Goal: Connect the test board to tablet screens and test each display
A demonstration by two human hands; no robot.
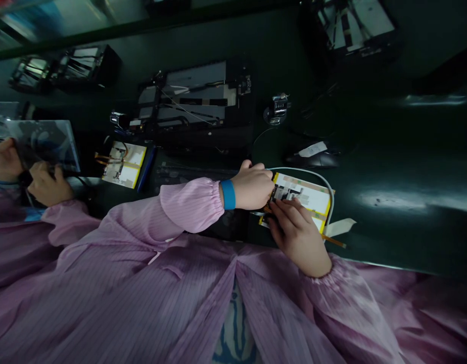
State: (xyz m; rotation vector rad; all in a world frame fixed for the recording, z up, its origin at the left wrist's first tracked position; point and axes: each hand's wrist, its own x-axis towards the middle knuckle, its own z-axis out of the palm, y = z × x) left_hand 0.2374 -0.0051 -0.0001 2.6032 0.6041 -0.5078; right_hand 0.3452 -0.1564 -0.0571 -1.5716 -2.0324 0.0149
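A flat white battery pack [309, 196] with yellow edges lies on the dark table in front of me, with a small dark and silver circuit strip [288, 193] along its left part. My left hand [252, 186], with a blue band on the wrist, is closed at the pack's left edge; its fingertips are hidden, and what they pinch I cannot make out. Over the near left part of the pack bends my right hand [297, 232], fingers together on the strip and thumb at the near edge. A pale cable [329, 184] curves around the pack's far and right sides.
A black computer mouse [313, 154] and a metal tally counter [278, 108] sit beyond the pack. An opened device [197, 96] lies at centre back. Left are another battery pack [123, 164] and a co-worker's hands [49, 184] near a glossy panel [47, 144]. A pale strip [340, 227] lies right.
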